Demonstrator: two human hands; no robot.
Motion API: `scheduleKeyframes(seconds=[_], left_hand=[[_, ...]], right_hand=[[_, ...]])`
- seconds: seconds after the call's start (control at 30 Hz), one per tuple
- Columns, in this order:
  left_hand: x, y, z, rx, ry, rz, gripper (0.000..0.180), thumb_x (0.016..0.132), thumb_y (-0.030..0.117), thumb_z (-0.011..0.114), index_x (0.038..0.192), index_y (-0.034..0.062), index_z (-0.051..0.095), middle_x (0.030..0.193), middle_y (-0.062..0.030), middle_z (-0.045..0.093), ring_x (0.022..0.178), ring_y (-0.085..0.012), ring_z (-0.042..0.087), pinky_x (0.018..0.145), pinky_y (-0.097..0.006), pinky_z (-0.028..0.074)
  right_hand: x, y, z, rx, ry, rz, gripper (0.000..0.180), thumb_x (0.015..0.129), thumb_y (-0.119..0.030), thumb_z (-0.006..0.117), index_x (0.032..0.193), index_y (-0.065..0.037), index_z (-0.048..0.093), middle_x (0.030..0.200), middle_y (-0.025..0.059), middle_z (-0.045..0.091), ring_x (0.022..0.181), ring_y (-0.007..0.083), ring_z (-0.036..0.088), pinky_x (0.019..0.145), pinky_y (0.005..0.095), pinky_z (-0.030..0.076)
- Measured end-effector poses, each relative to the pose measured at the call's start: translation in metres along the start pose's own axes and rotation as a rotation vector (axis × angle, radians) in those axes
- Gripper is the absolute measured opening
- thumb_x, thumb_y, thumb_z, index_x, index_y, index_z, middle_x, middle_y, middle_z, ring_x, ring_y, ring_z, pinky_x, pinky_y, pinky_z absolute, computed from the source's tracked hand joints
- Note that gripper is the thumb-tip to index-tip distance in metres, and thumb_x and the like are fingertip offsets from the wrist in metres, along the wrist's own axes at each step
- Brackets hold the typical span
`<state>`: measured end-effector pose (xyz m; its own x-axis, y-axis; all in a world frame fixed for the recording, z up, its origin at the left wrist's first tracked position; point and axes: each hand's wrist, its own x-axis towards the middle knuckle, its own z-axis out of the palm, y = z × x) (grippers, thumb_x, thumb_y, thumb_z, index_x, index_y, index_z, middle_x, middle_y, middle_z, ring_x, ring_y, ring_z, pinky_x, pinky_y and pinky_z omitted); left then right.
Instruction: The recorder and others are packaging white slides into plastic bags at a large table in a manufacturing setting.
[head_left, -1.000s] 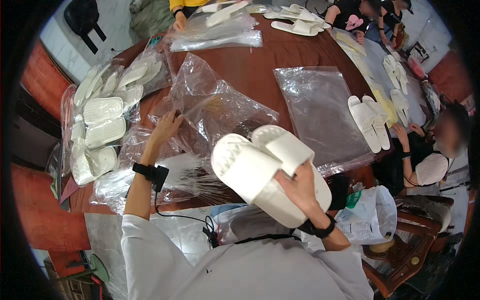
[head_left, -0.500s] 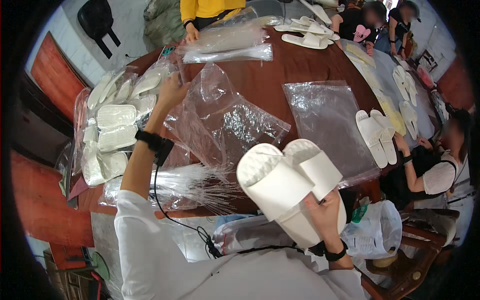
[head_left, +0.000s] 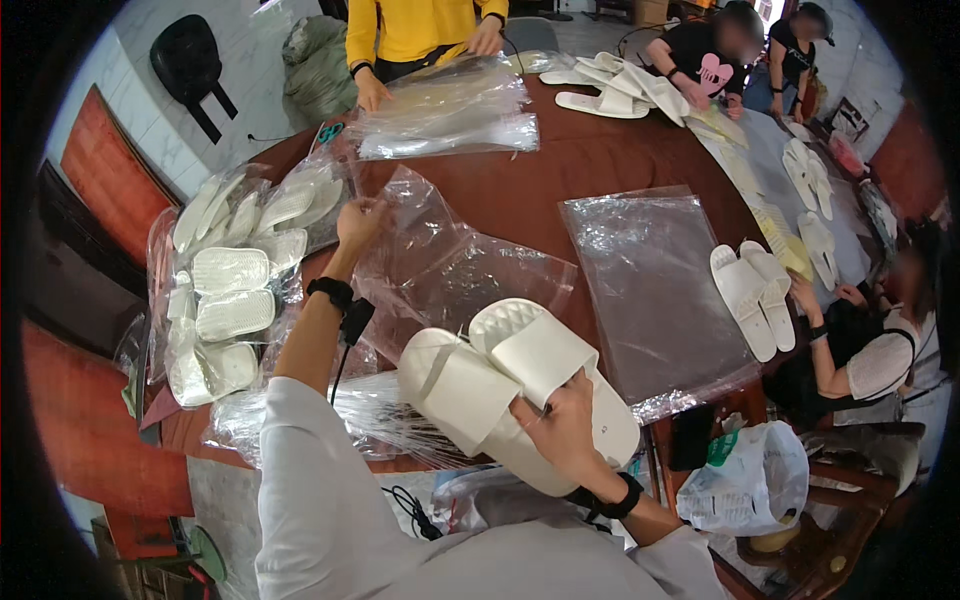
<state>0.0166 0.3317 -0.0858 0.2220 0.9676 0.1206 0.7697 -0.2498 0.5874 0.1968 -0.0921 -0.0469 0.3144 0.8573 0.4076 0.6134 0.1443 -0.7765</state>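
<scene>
My right hand (head_left: 565, 425) grips a pair of white slide slippers (head_left: 530, 350) side by side, its fingers near the straps. The slippers tilt, toes toward the far left, over the table's near edge. At the left-centre, my left hand (head_left: 362, 222) is closed at the upper corner of a clear plastic bag (head_left: 455, 265), which spreads limp across the brown cloth. Just below that bag lies a bundle of thin clear strands (head_left: 395, 410). Part of the bag is hidden behind the slippers.
Bagged white slippers (head_left: 232, 270) pile up at the left. Another clear bag (head_left: 650, 290) lies flat right of centre, beside a loose slipper pair (head_left: 752, 295). A person in yellow (head_left: 415, 30) handles a stack of clear bags (head_left: 450, 110). Other people work along the right.
My right hand has brought the slippers left, closer to the bag. The left hand has lowered slightly, drawing at the bag's corner. The view has shifted a little.
</scene>
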Motion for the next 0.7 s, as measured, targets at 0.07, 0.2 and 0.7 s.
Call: scheduleKeyframes(seconds=[0.07,0.2,0.7], left_hand=[[0.0,-0.004,-0.032,-0.093,0.345,0.078,0.043,0.08,0.048,0.068,0.091,0.0059,0.072,0.079,-0.0128,0.07,0.078,-0.0296,0.068,0.071,-0.04,0.051],[-0.014,0.053,-0.089,-0.053,0.592,0.241,0.032,0.083,0.036,0.072,0.092,0.0058,0.071,0.07,-0.0069,0.065,0.065,-0.0162,0.062,0.063,-0.03,0.048],[-0.151,0.193,-0.203,-0.687,0.581,0.776,0.016,0.093,0.017,0.065,0.099,0.002,0.066,0.092,-0.0005,0.063,0.084,-0.0083,0.053,0.079,-0.023,0.041]], right_hand=[[0.008,0.005,0.015,0.008,-0.013,-0.011,0.029,0.073,-0.012,0.075,0.101,-0.005,0.072,0.106,0.0139,0.066,0.11,0.0369,0.05,0.088,0.047,0.039],[0.017,0.035,0.04,-0.067,-0.01,0.045,0.025,0.075,-0.017,0.072,0.097,-0.004,0.072,0.104,0.0165,0.065,0.107,0.0382,0.051,0.088,0.0468,0.039],[0.002,0.024,-0.078,-0.066,-0.152,0.055,0.017,0.085,-0.011,0.063,0.1,-0.004,0.063,0.102,0.0202,0.061,0.091,0.0353,0.06,0.08,0.0418,0.049]])
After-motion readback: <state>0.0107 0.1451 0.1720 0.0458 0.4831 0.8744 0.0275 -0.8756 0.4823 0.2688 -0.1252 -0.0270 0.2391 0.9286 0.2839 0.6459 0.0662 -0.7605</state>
